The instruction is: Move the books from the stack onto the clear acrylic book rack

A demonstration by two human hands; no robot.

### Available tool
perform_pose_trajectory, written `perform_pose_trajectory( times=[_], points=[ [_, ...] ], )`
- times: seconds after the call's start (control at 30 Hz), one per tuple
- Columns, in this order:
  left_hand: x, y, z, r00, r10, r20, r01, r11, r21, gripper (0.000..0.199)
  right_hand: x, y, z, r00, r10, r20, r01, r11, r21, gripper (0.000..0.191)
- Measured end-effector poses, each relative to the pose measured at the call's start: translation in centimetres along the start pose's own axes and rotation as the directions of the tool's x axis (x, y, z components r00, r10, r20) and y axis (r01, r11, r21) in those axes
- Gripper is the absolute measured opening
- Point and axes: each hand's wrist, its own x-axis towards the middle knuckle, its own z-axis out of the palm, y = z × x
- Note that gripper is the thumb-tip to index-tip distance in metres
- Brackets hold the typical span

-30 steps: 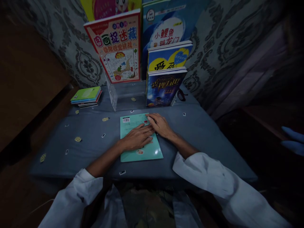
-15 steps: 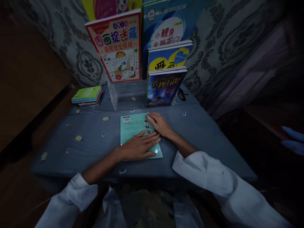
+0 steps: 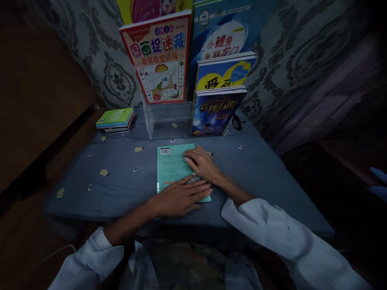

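Observation:
A thin teal book (image 3: 171, 163) lies flat on the cloth-covered table, a barcode at its far left corner. My left hand (image 3: 183, 197) rests palm down across the book's near edge, fingers stretched to the right. Just beyond it, my right hand (image 3: 202, 164) lies over the book's right side with its fingers loosely bent and apart, pointing left. The two hands are very close together near the book's right edge. They hide the lower right part of the cover.
Behind the book stands a clear acrylic rack (image 3: 148, 121) with a red picture book (image 3: 161, 60), a dark blue book (image 3: 213, 114) and others. A small stack of books (image 3: 115, 119) sits at the back left. Dark glasses (image 3: 238, 122) lie right of the rack.
My left hand has slid toward me, down to the book's near edge. My right hand has shifted left and slightly nearer over the cover. The view has moved a little.

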Motion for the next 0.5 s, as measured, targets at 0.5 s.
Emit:
perform_pose_trajectory(
  times=[0.5],
  points=[
    [-0.3, 0.0, 0.5, 0.997, 0.019, -0.079, -0.015, 0.999, 0.048, 0.047, -0.3, 1.1, 0.8, 0.975, 0.073, 0.210, -0.058, 0.995, -0.077, 0.054]
  ],
)
